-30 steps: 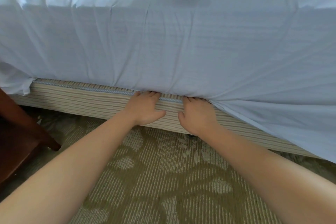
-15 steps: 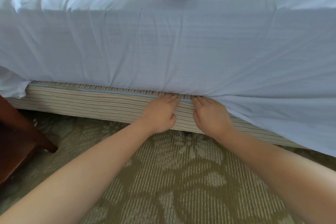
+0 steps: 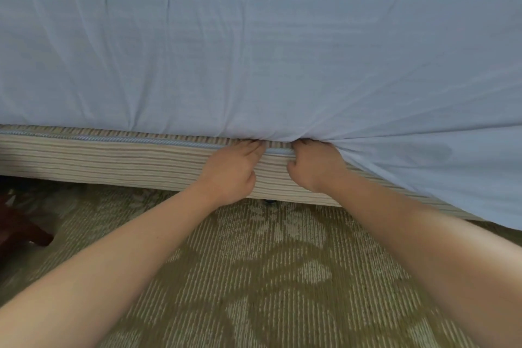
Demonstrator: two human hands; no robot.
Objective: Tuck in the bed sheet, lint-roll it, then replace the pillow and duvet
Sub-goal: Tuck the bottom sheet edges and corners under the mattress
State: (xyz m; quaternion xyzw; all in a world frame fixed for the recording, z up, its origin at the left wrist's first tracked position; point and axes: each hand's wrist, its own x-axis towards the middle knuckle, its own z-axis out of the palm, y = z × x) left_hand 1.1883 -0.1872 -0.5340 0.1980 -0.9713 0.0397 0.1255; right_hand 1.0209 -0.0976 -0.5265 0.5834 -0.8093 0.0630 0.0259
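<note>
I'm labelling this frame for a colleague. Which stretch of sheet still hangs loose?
Follow the white bed sheet down the mattress side to the striped beige bed base. Right of the right hand, the hem drapes over the base; leftward it is tucked in.

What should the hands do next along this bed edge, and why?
Probably shift both hands rightward and push in the next stretch: the sheet is tucked left of the left hand, but right of the right hand it hangs loose over the striped base.

Left hand (image 3: pixel 230 171) and right hand (image 3: pixel 316 165) push sheet (image 3: pixel 254 65) under the mattress edge.
</note>
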